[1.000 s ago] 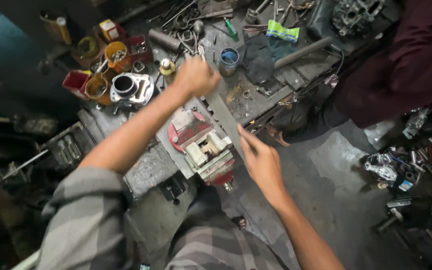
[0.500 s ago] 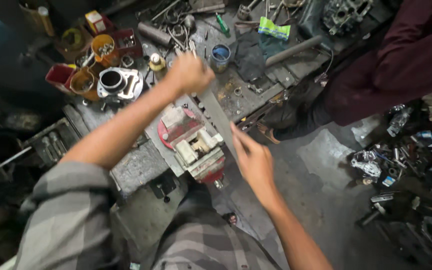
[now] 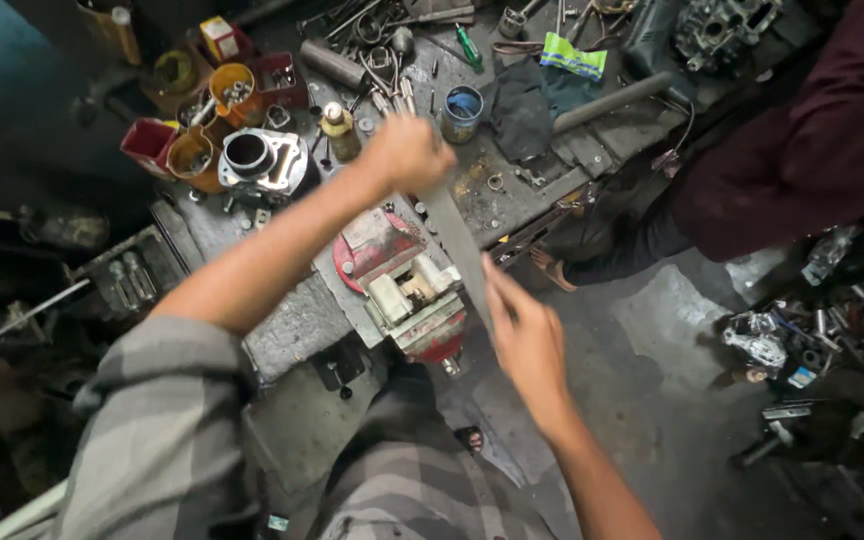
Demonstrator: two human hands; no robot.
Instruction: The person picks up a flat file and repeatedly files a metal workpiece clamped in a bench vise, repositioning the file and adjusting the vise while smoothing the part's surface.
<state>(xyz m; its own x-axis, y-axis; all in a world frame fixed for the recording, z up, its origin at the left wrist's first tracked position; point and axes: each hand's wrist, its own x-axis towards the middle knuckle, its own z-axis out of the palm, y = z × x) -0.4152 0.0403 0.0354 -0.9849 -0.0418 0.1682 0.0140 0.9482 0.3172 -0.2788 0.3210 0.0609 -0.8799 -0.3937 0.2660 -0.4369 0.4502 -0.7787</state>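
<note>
A long flat metal file (image 3: 454, 235) runs between my two hands, beside a red bench vise (image 3: 397, 285) that clamps a small pale part (image 3: 407, 290). My left hand (image 3: 407, 152) grips the file's far end above the workbench. The file's near end rests against the fingers of my right hand (image 3: 522, 335), which hovers just past the vise's right side over the floor.
The cluttered workbench (image 3: 492, 190) holds a metal engine cylinder (image 3: 257, 160), red and yellow tubs of small parts (image 3: 192, 150), a blue cup (image 3: 462, 108), a dark rag and loose tools. Another person in a maroon sleeve (image 3: 812, 140) stands at right, their foot (image 3: 552, 265) near the bench. Scrap parts litter the floor (image 3: 802, 340) at right.
Both hands and the file have shifted slightly along the vise, and the view has drifted a little, as in a filing stroke. The vise and bench items stay put.
</note>
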